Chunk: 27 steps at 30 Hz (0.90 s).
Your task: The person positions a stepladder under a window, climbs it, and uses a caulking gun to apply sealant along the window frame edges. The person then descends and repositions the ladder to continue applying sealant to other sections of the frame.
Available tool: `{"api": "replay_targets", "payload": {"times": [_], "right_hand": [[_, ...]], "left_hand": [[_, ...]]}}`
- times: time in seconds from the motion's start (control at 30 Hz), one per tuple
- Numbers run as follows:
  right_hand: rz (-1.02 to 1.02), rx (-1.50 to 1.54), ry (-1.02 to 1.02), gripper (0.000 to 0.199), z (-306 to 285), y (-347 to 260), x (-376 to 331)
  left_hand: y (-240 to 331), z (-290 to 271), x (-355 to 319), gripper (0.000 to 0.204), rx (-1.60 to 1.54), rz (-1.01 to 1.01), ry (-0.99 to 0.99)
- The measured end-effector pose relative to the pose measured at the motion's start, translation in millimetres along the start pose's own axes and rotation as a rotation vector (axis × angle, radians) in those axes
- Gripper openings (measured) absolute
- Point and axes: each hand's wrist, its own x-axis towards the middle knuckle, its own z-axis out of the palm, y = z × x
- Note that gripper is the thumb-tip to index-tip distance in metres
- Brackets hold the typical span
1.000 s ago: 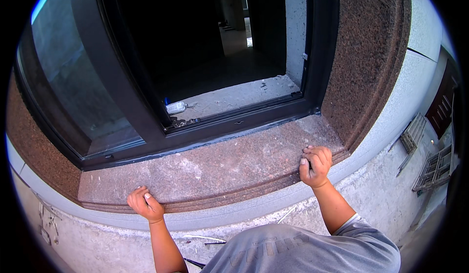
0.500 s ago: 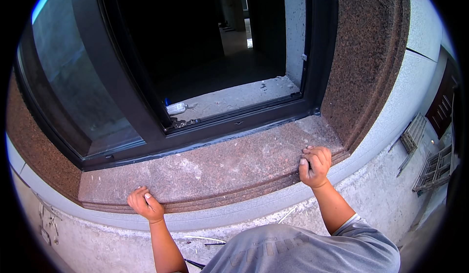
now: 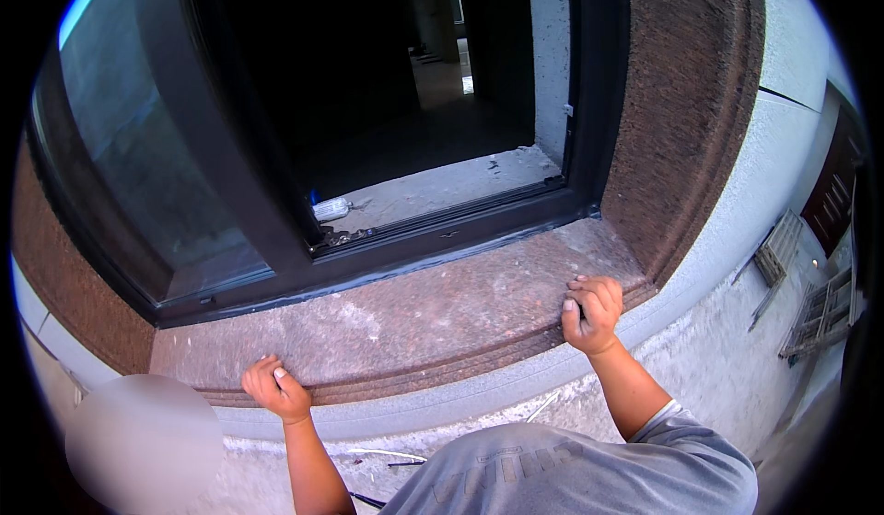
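A reddish-brown speckled stone sill [image 3: 442, 321] with pale dusty smears runs below a dark window frame [image 3: 442, 236]. My left hand [image 3: 276, 388] lies at the sill's front edge toward the left, fingers curled in and thumb beside them. Farther right, my right hand [image 3: 594, 314] is closed like a fist at the same edge, its thumb pressed to the bent fingers. Whatever either hand may hold is hidden by the fingers.
Inside the opening, a white tube-like item [image 3: 331, 209] lies on the rough inner ledge [image 3: 451, 181]. Glass [image 3: 152, 146] fills the left window panel. Ladder-like racks [image 3: 820, 312] stand at the right. A blurred round patch [image 3: 143, 446] covers the lower left.
The blurred round patch has appeared at the lower left. The view has shifted slightly; both hands keep their places on the sill edge.
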Motion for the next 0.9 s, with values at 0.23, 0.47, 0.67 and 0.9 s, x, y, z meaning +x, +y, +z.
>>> {"api": "replay_targets", "payload": {"times": [0.23,0.47,0.67,0.9], "right_hand": [[0.022,-0.073,-0.036,0.014,-11.2,8.3,-12.9],[0.068,0.076,-0.035,0.016,14.5,1.3,-11.4],[0.111,0.154,-0.066,0.019,12.1,1.3,-15.8],[0.069,0.106,-0.148,0.024,-19.3,14.4,-5.2]], "left_hand": [[-39.7,30.2,-32.8,0.021,-0.01,-0.004,0.032],[-14.9,-4.2,0.5,0.033,0.09,0.056,-0.026],[-52.0,2.5,-33.6,0.034,-0.024,0.038,-0.092],[-58.4,61.1,-58.9,0.026,0.096,-0.16,0.052]]}}
